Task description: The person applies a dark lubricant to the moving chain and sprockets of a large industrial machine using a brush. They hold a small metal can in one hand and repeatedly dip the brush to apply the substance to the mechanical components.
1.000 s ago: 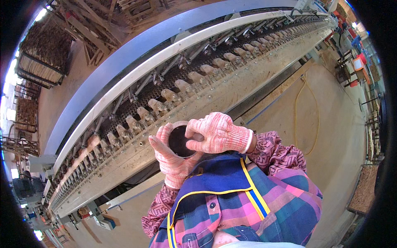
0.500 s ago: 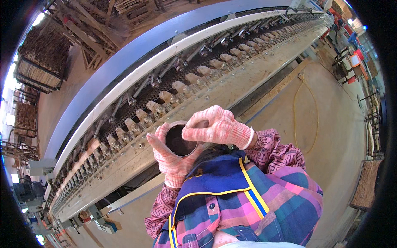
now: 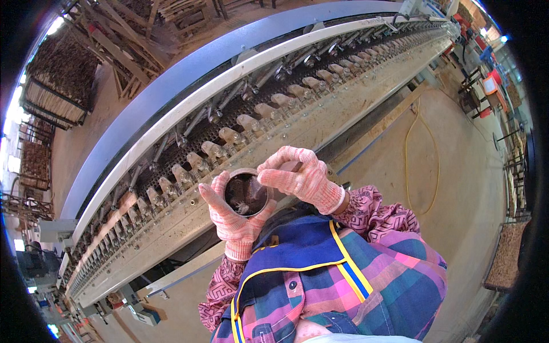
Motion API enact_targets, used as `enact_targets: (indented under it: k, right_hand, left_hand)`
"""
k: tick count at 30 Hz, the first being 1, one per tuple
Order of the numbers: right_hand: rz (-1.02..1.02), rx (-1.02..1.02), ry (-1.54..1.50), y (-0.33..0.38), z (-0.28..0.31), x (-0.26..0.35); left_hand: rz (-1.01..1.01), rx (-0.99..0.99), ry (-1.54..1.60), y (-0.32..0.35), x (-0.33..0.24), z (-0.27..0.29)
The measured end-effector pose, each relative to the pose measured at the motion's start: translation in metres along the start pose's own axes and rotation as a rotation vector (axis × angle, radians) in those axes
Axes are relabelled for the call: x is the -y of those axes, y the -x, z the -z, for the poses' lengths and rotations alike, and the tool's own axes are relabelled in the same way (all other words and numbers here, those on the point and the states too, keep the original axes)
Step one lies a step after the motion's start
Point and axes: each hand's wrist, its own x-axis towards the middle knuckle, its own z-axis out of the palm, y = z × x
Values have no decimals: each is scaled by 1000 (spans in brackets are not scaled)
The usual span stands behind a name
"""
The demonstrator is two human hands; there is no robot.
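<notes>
Cylindrical container, short and open-mouthed, sits in the grasp of the left hand, raised in front of the person's chest, just short of a long machine. Its mouth faces up toward the head camera, so the round opening shows almost as a full circle. The rim is a fairly thin, pinkish-brown ring, smooth and even where it can be seen. Inside, the container is dark brown, nearly black along the wall, with pale, feathery streaks across the lower part; whether these are contents or reflections I cannot tell. Most of the outer wall is hidden by the glove.

The left grip is closed around the container, with fingers along its left side and the thumb along its lower right. The right hand is held beside the upper right of the rim, its fingers bent toward the thumb in a loop. A brownish patch shows within that loop, but I cannot tell whether the right grip is grasping anything. Both hands wear pink-and-white knitted gloves, and purple-pink patterned sleeves cover the forearms.

Below the hands lies a dark blue apron with yellow edging, over a plaid shirt. Beyond the container, a row of tan pads runs along the machine. To the right, a yellow hose loops across the floor.
</notes>
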Motion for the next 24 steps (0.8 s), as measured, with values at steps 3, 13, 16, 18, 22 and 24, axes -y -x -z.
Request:
enact_targets:
  k: [3,13,16,18,22,24]
  right_hand:
    - [119,-4,124,1,2,-8]
    - [193,79,-111,2,6,-15]
    - [209,111,48,0,10,-6]
    - [130,128,297,-4,14,6]
    - [172,128,-184,0,18,9]
    - [199,90,-92,-6,18,6]
  left_hand:
    - [7,2,8,3,3,-2]
    - [-3,-12,-19,1,-1,-1]
    - [-2,-23,-31,0,-2,-1]
    - [-21,-24,-71,-3,-3,0]
    - [-19,0,-38,-5,-5,-1]
    - [-27,-21,-36,-8,-6,-3]
